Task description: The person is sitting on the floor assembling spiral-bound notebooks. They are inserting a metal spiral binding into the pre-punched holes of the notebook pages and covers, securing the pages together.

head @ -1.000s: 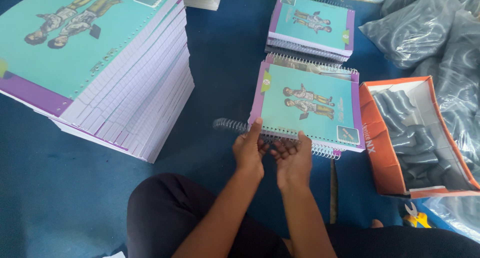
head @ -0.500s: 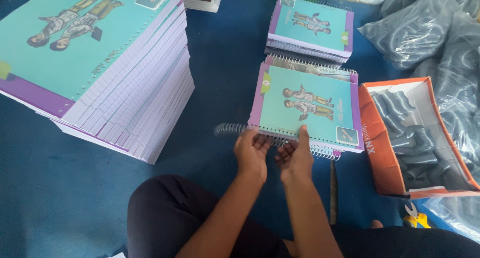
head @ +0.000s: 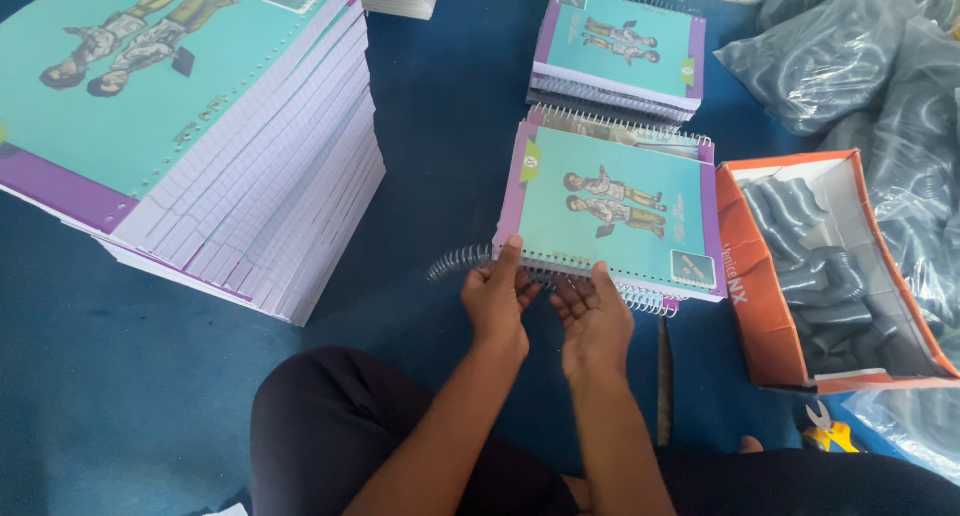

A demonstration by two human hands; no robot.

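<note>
Two hands of mine meet at the near edge of the teal notebook (head: 610, 216), which lies flat on the blue floor (head: 440, 126) on top of another notebook. My left hand (head: 497, 298) pinches the silver spiral coil (head: 455, 264) where it juts out past the book's left corner, thumb reaching up onto the cover. My right hand (head: 594, 314) has its fingers curled under the same coil along the punched edge, with the thumb pressed on top of the cover. To my left rises a tall stack of unbound books (head: 200, 146) with the same teal cover and purple strip. Beyond the notebook sits a smaller pile of bound notebooks (head: 620, 51). At my right stands an orange cardboard box (head: 750, 276) with grey coils inside, near clear plastic bags (head: 860, 46) of more coils.
</note>
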